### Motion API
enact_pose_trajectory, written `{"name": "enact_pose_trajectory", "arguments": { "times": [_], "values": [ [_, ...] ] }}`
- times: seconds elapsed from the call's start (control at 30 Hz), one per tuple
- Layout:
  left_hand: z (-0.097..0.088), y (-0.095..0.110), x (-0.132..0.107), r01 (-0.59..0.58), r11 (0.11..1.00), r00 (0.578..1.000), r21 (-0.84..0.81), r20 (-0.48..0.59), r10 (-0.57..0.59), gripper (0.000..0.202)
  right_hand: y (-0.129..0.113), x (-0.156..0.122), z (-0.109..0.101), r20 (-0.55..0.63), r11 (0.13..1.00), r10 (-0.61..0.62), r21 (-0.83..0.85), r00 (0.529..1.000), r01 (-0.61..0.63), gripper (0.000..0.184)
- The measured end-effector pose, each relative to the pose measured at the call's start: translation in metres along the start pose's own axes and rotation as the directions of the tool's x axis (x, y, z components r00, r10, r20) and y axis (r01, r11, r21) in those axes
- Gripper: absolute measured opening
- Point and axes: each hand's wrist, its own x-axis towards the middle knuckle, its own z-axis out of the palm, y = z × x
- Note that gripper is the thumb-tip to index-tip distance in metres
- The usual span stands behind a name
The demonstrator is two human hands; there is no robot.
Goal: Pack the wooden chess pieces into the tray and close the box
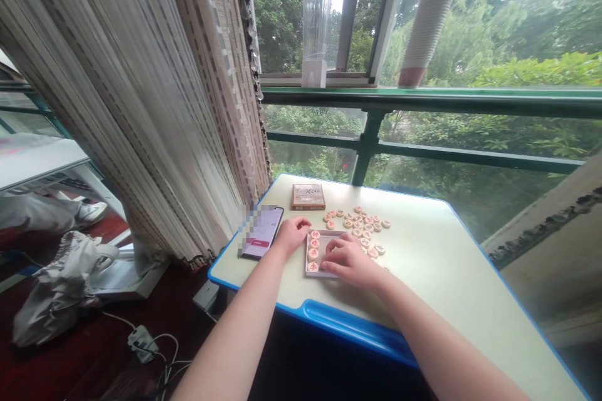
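A small shallow box tray (324, 235) lies on the cream table top (437, 263) and holds a column of round wooden chess pieces (313, 253) with red characters. My left hand (292, 235) rests curled against the tray's left edge, steadying it. My right hand (348, 260) lies over the tray's right half, fingers bent down into it; what they pinch is hidden. Several loose chess pieces (360, 224) lie scattered just beyond the tray.
The box lid (308, 196) lies at the table's far edge. A phone (263, 232) with a lit screen lies to the left. A blue rim (352, 326) runs along the near edge. Curtains (155, 106) hang on the left, a window railing (423, 100) behind.
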Motion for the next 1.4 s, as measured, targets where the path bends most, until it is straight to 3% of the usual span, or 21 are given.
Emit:
{"name": "enact_pose_trajectory", "arguments": {
  "times": [0.1,0.2,0.27,0.33,0.4,0.5,0.57,0.63,0.7,0.83,0.93,1.07,1.3,1.4],
  "values": [
    [-0.001,0.001,0.0,-0.008,1.0,1.0,0.001,0.002,0.008,0.017,0.0,0.0,0.0,-0.004,1.0,-0.015,-0.002,1.0,0.015,0.019],
    [-0.001,0.0,0.001,-0.007,1.0,1.0,-0.001,0.0,0.007,0.018,0.001,0.0,0.002,-0.026,0.999,-0.045,-0.004,0.999,0.045,0.023],
    [-0.001,0.0,0.001,-0.007,1.0,1.0,0.0,-0.006,0.007,0.018,0.004,0.001,0.003,-0.122,0.998,-0.068,-0.012,0.99,0.067,0.025],
    [-0.001,0.0,0.001,-0.002,1.0,1.0,0.004,-0.003,0.002,0.018,0.009,0.002,0.001,-0.295,0.998,-0.053,-0.031,0.954,0.045,0.024],
    [-0.001,0.001,0.0,0.012,1.0,1.0,0.007,0.005,-0.012,0.018,0.016,0.002,-0.003,-0.489,0.998,0.026,-0.029,0.872,-0.047,0.024],
    [-0.003,0.003,-0.001,0.025,1.0,1.0,0.009,0.016,-0.025,0.018,0.027,-0.001,-0.017,-0.676,0.959,0.267,0.114,0.687,-0.26,0.027],
    [-0.003,0.003,-0.002,0.019,1.0,1.0,0.015,0.02,-0.019,0.018,0.035,-0.004,-0.029,-0.677,0.883,0.456,0.261,0.578,-0.391,0.031],
    [-0.003,0.002,-0.002,0.011,1.0,1.0,0.017,0.024,-0.011,0.018,0.041,-0.006,-0.04,-0.632,0.811,0.569,0.325,0.526,-0.487,0.034],
    [-0.002,0.001,-0.001,0.011,1.0,1.0,0.01,0.022,-0.011,0.018,0.045,-0.007,-0.046,-0.58,0.782,0.604,0.299,0.547,-0.547,0.035],
    [-0.002,0.0,-0.001,0.011,1.0,1.0,-0.001,0.022,-0.011,0.018,0.048,-0.005,-0.043,-0.38,0.817,0.547,0.047,0.746,-0.575,0.031],
    [-0.002,0.0,-0.002,0.006,1.0,1.0,-0.005,0.02,-0.006,0.017,0.045,-0.003,-0.036,-0.266,0.848,0.481,-0.102,0.836,-0.52,0.027],
    [0.0,-0.002,-0.001,0.005,1.0,1.0,-0.002,0.013,-0.005,0.018,0.044,-0.002,-0.031,-0.215,0.836,0.49,-0.158,0.845,-0.525,0.027],
    [0.003,-0.007,0.003,0.018,1.0,1.0,0.013,0.01,-0.018,0.019,0.052,-0.004,-0.03,-0.28,0.834,0.468,-0.172,0.838,-0.524,0.028],
    [0.002,-0.006,0.002,0.014,1.0,1.0,0.013,-0.001,-0.014,0.018,0.054,-0.004,-0.033,-0.32,0.782,0.528,-0.178,0.786,-0.598,0.029]
  ]
}}
